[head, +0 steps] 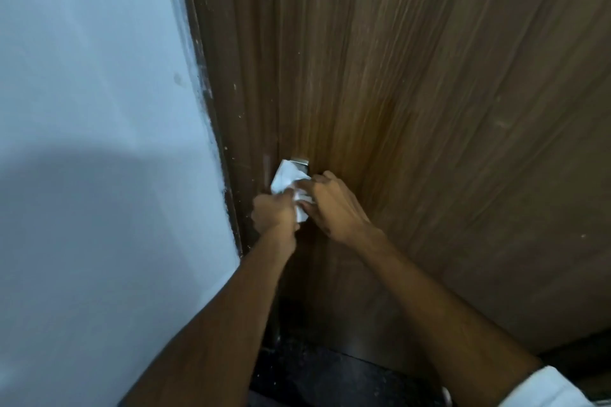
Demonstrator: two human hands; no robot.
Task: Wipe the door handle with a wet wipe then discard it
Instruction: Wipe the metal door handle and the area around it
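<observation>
A white wet wipe (288, 179) is pressed over the door handle on the brown wooden door (413, 92). Only the metal top of the handle plate (300, 160) shows above the wipe; the lever itself is hidden. My left hand (272, 213) is closed around the wipe's lower left part. My right hand (332, 205) grips the wipe from the right, fingers curled onto it. Both hands touch each other at the wipe.
A pale blue-white wall (99, 109) fills the left side, meeting the dark door frame (218, 129). Dark speckled floor (314, 373) lies below the door. A white sleeve (545, 388) covers my right upper arm at the bottom right.
</observation>
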